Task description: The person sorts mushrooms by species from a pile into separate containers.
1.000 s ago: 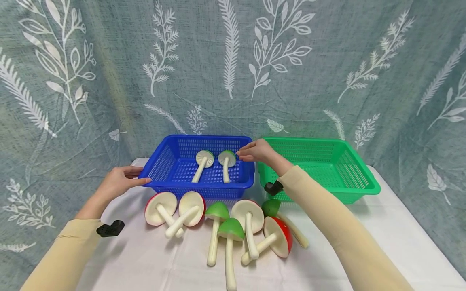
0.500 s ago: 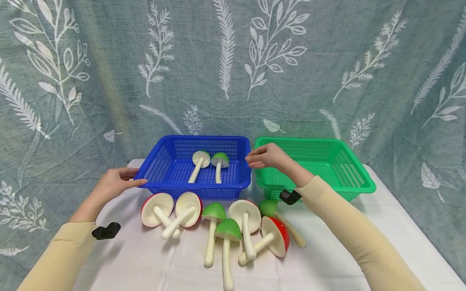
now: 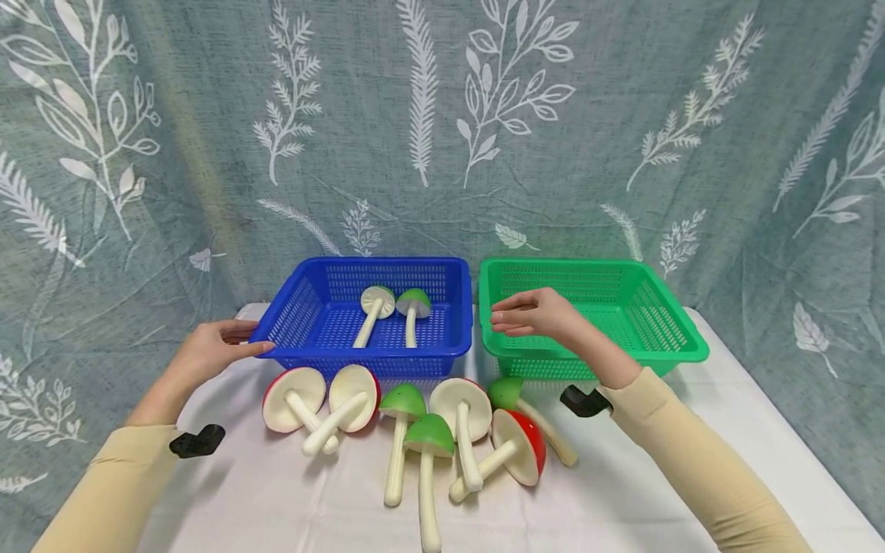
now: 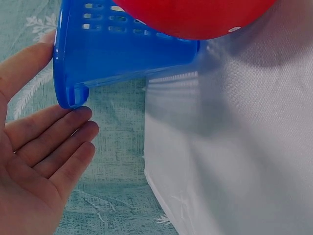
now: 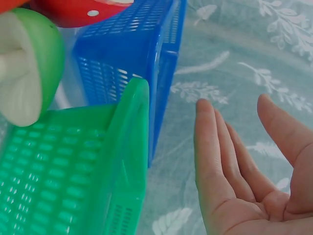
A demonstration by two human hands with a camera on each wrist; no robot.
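Note:
At the left end of the blue basket [image 3: 366,352], my left hand [image 3: 210,349] touches the rim's front corner, thumb on one side and fingertips on the other. In the left wrist view that hand [image 4: 41,161] shows straight fingers right at the basket's rim [image 4: 59,63]. My right hand [image 3: 542,313] is over the left part of the green basket [image 3: 601,358]. The right wrist view shows this hand [image 5: 244,181] holding nothing, fingers straight and thumb apart. Two toy mushrooms with green caps, one mushroom [image 3: 376,303] left of the other mushroom [image 3: 414,301], lie in the blue basket.
In front of the baskets, several toy mushrooms lie on the white tablecloth [image 3: 228,499]. Some have red caps, like the mushroom [image 3: 528,438] at right; others have green caps, like the mushroom [image 3: 430,438] in the middle. A patterned curtain [image 3: 380,153] hangs behind.
My right hand has moved from the blue basket's right rim rightward over the green basket. The right mushroom in the blue basket has tipped its cap. My left hand stays at the rim.

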